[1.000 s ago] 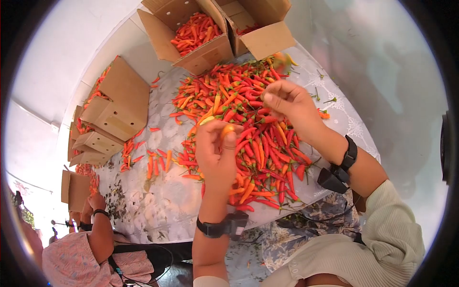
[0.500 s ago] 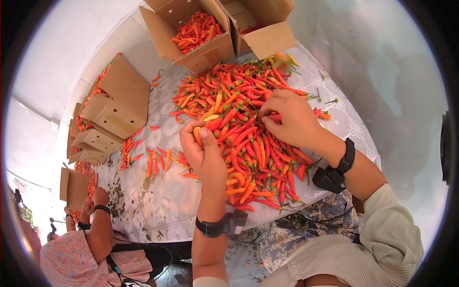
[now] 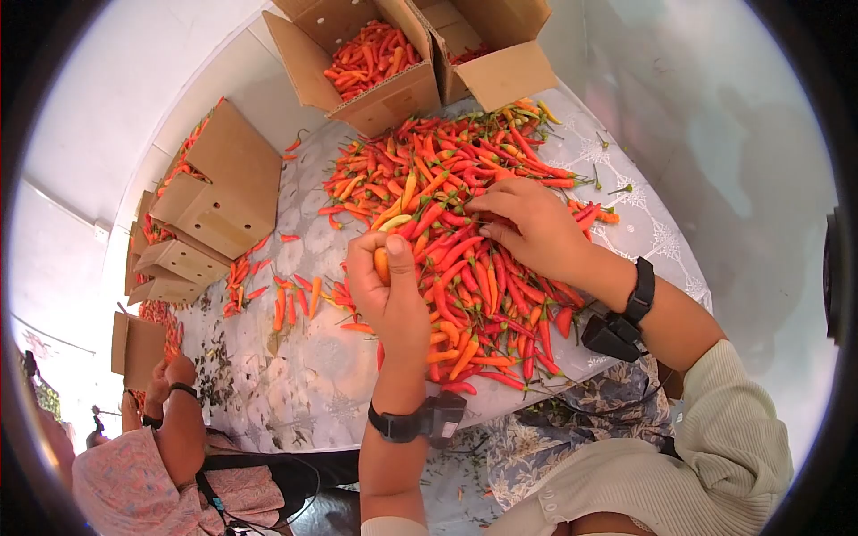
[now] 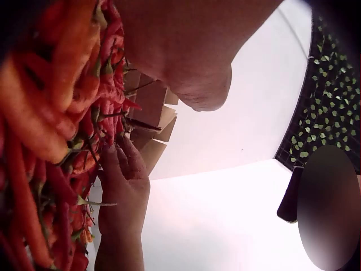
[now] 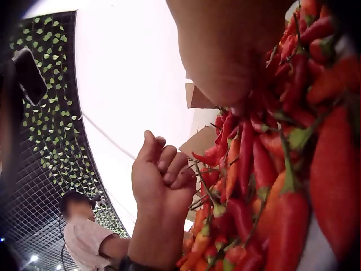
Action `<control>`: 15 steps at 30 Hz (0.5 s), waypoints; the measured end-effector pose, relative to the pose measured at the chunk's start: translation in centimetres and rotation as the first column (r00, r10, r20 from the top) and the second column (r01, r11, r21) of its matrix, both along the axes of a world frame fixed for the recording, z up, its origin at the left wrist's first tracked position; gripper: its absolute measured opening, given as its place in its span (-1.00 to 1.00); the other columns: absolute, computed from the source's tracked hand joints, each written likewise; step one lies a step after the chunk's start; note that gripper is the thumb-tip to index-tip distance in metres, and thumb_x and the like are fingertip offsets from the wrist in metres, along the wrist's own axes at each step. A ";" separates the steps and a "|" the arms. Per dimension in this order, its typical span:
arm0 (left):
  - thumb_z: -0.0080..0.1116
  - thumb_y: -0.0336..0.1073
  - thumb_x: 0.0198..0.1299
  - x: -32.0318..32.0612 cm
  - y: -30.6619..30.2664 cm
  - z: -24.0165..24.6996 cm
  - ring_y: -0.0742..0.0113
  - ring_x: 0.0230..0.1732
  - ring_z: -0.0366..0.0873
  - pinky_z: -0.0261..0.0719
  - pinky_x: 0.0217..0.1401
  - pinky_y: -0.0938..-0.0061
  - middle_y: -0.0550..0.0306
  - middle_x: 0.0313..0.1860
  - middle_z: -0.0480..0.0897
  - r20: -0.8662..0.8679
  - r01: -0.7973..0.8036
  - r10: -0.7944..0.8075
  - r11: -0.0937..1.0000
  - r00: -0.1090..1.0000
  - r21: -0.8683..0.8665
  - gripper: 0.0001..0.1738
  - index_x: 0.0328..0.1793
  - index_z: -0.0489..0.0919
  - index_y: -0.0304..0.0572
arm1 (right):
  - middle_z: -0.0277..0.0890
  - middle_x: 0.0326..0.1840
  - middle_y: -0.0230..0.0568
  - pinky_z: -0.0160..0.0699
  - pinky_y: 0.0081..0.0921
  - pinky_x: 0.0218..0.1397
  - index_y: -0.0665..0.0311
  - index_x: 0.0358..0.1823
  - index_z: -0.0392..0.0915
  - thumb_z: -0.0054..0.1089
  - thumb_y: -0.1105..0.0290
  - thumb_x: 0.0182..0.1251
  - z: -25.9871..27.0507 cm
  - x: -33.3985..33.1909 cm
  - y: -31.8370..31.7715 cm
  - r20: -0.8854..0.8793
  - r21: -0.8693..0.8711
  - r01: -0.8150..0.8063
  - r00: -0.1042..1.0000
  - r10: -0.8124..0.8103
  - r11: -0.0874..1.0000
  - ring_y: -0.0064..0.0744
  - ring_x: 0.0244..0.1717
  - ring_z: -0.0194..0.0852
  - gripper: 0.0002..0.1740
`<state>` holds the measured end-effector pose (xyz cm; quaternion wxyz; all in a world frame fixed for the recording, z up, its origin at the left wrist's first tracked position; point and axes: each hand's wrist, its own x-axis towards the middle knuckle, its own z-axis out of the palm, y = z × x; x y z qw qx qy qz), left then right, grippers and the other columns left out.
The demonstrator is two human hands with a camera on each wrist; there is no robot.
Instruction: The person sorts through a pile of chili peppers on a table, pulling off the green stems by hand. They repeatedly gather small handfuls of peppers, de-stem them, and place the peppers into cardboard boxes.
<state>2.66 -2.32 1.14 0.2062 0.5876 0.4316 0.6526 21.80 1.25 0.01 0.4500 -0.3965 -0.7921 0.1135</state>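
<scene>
My left hand (image 3: 391, 290) is raised over the near-left edge of a heap of red and orange chillies (image 3: 487, 277), fingers curled round an orange chilli (image 3: 382, 265). To its right, my right hand (image 3: 541, 232) reaches into the heap, its fingertips touching red chillies, thumb and fingers somewhat apart. In the left wrist view, the right hand (image 4: 124, 189) has nearly straight fingers at the chillies, and the left hand (image 4: 186, 51) fills the top. Seen from the right wrist, the left hand (image 5: 163, 189) has bent fingers; its chilli is hidden there. A pale yellow chilli (image 3: 394, 222) lies between the hands.
Two open cardboard boxes, one full of chillies (image 3: 371, 58), stand behind the heap. More boxes (image 3: 223, 192) are at the left. Loose chillies (image 3: 290, 304) and dark debris (image 3: 214, 366) lie on the patterned tablecloth (image 3: 304, 384). Another person (image 3: 165, 473) works at the lower left.
My right hand has moved left and slightly down over the heap. The left hand has lowered and shifted left since the earliest frame, still gripping the orange chilli.
</scene>
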 end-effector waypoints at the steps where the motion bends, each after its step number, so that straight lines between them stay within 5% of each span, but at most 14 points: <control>1: -0.04 -0.20 0.38 0.2 -0.1 0.1 0.72 -0.63 0.07 -0.01 -0.63 0.73 0.41 -0.56 0.26 0.008 0.038 -0.038 0.999 0.999 -0.032 -0.78 -0.28 0.35 -0.14 | 0.49 -0.27 -0.17 0.47 -0.27 -0.11 0.22 -0.19 0.56 0.29 0.45 0.04 0.0 0.0 0.1 0.010 0.013 -0.006 1.000 0.006 1.000 -0.10 -0.16 0.47 -0.75; 8: -0.09 -0.14 0.40 1.0 -0.2 -0.1 0.71 -0.64 0.09 0.04 -0.62 0.74 0.37 -0.55 0.32 0.054 0.213 -0.209 0.972 0.976 -0.102 -0.73 -0.29 0.40 -0.15 | 0.53 -0.25 -0.21 0.49 -0.45 -0.13 0.30 -0.18 0.57 0.27 0.51 0.12 0.9 0.1 -0.3 -0.247 0.018 -0.052 0.968 0.055 0.998 -0.34 -0.21 0.52 -0.79; 15: 0.01 -0.24 0.35 1.2 -0.6 0.9 0.72 -0.64 0.12 0.07 -0.62 0.74 0.36 -0.53 0.38 0.013 0.109 -0.108 0.981 0.994 -0.159 -0.82 -0.22 0.48 -0.19 | 0.48 -0.26 -0.34 0.42 -0.60 -0.18 0.26 -0.04 0.44 0.19 0.58 0.15 1.6 -0.7 -1.3 -0.774 -0.196 -0.384 0.625 0.098 0.902 -0.59 -0.21 0.43 -0.68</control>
